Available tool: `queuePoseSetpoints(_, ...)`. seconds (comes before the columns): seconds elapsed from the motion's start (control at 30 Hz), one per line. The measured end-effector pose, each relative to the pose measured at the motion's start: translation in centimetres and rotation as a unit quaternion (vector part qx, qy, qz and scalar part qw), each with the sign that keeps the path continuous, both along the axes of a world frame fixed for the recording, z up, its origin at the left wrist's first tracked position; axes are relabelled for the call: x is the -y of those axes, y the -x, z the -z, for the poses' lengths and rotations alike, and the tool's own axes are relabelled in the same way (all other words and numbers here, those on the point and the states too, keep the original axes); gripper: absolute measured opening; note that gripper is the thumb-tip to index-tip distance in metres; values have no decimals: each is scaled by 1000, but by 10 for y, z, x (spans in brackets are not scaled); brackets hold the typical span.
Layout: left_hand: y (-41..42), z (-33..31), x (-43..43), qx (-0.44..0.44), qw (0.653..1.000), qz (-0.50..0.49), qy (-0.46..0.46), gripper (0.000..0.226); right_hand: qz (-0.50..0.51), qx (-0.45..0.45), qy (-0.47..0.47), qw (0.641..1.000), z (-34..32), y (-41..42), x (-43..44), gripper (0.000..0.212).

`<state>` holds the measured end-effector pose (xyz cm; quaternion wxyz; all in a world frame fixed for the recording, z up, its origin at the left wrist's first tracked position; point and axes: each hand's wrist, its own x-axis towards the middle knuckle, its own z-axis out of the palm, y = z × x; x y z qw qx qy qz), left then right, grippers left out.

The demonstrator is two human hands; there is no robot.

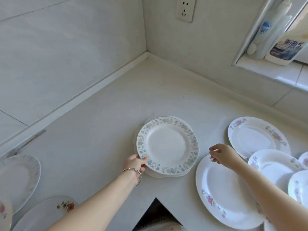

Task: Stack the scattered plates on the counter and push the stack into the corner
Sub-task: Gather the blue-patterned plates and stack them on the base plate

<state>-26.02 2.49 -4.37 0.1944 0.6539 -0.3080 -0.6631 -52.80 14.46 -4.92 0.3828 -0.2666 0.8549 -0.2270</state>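
Note:
A round plate with a blue-green leaf border [167, 145] lies on top of a plain white plate [183, 174] in the middle of the counter. My left hand [135, 164] pinches the leaf plate's near-left rim. My right hand [222, 155] hovers with fingers apart over the far edge of a large oval plate with pink flowers [223, 194]. More flowered plates lie to the right: a round plate [256, 137] and a smaller plate [275, 165]. The counter's corner [147, 53] is bare.
At the left lie a blue-bordered plate [18, 179], a plate with red flowers [50, 212] and a spoon [25, 144] by the wall. A wall socket [185, 10] and cleaner bottles [283, 42] on the window sill are at the back. The counter has a notch [156, 214] in front.

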Motion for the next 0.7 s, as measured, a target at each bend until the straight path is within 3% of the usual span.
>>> queuePoseSetpoints(0.13, -1, 9, 5, 89, 991, 92, 42, 19, 5, 10, -8, 1000, 3, 0, 4, 10)
queuePoseSetpoints(0.33, 3, 8, 16, 221, 937, 259, 83, 16, -14, 2, -13, 1000, 5, -4, 11, 9)
queuePoseSetpoints(0.57, 3, 11, 22, 305, 885, 329, 128, 25, -25, -4, -24, 999, 6, -11, 10, 6)
queuePoseSetpoints(0.7, 2, 18, 25, 292, 892, 325, 114, 32, -30, -10, -41, 999, 5, -14, 9, 11)
